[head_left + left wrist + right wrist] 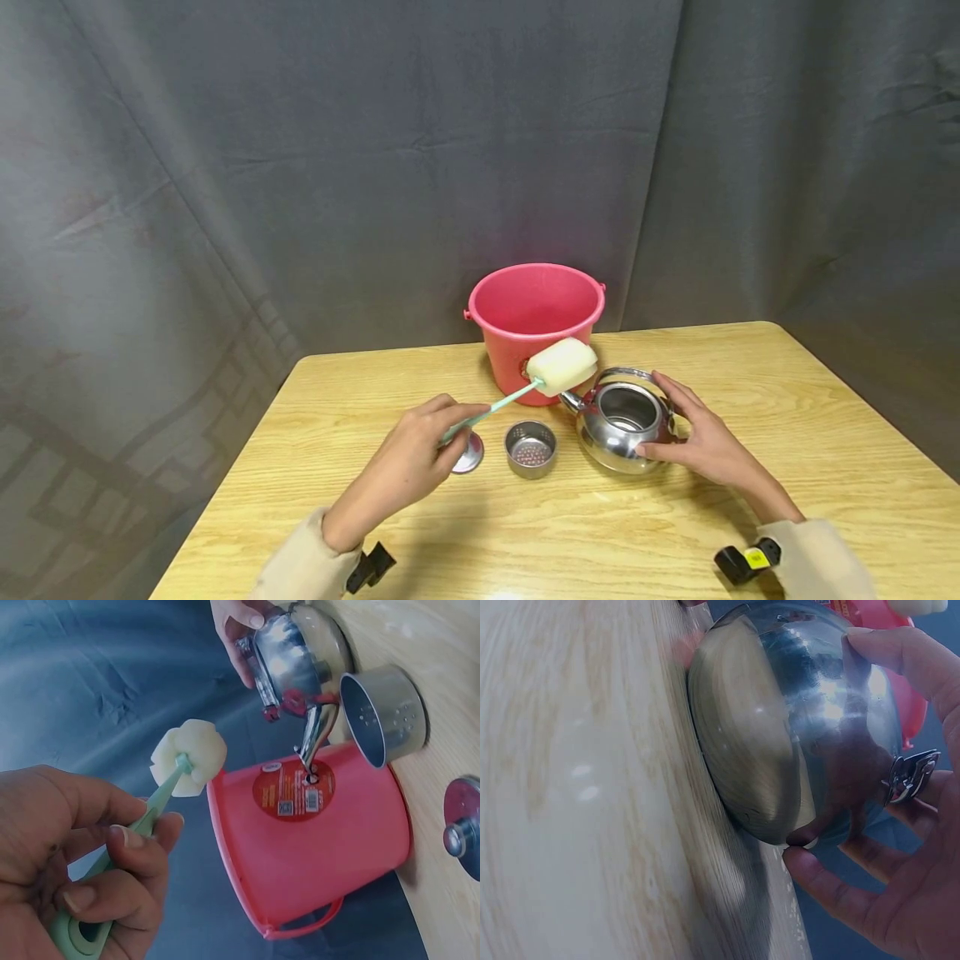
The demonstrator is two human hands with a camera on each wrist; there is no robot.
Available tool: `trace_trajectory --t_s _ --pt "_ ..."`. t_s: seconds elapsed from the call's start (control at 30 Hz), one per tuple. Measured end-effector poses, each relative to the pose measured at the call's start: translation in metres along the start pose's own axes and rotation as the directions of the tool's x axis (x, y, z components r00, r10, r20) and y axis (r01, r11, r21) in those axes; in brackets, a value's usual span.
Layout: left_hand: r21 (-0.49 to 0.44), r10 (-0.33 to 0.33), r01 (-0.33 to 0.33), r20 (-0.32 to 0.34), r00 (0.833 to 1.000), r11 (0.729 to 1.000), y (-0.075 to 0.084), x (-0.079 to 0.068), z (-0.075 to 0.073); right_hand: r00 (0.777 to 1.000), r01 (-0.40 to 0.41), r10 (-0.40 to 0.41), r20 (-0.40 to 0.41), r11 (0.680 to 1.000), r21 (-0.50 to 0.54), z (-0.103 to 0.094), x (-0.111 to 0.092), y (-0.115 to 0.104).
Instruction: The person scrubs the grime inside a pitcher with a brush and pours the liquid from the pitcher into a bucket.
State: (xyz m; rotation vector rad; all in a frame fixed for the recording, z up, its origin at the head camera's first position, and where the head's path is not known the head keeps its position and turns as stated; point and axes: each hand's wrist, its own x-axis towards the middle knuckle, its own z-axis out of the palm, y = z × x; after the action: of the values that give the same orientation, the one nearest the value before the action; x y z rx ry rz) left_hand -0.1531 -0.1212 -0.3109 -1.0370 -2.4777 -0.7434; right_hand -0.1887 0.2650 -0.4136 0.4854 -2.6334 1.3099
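A sponge bottle brush (561, 367) with a pale green handle is gripped by my left hand (416, 450). Its cream sponge head points up and away, overlapping the front of the bucket in the head view. My right hand (705, 446) holds a shiny steel kettle (613, 442) at its right side, thumb and fingers spread round the body (825, 735). The kettle's top is uncovered, its spout (316, 735) points left, and its handle stands raised at the back. A steel strainer basket (531, 468) stands left of the kettle. The kettle lid (471, 458) lies partly hidden behind my left hand.
A pink bucket (498, 354) with a red label (266, 791) stands behind the kettle and strainer. The wooden table (300, 500) carries everything, and grey curtains (375, 167) hang behind and beside it.
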Motion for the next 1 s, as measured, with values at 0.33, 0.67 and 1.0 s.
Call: trace_trajectory --t_s 0.33,0.67,1.0 --pt "0.013 0.057 -0.057 0.024 0.998 0.998 0.006 0.01 0.01 1.0 0.003 -0.003 -0.001 1.0 -0.002 -0.001 0.001 0.0" --pt "0.012 0.037 -0.038 0.084 0.996 0.999 0.012 0.015 0.017 1.0 -0.005 0.005 0.002 1.0 0.002 -0.001 0.0 -0.001" --pt "-0.009 0.08 -0.08 0.107 0.991 0.997 0.016 0.02 0.022 1.0 -0.004 0.004 -0.002 1.0 -0.008 -0.002 0.0 -0.001"
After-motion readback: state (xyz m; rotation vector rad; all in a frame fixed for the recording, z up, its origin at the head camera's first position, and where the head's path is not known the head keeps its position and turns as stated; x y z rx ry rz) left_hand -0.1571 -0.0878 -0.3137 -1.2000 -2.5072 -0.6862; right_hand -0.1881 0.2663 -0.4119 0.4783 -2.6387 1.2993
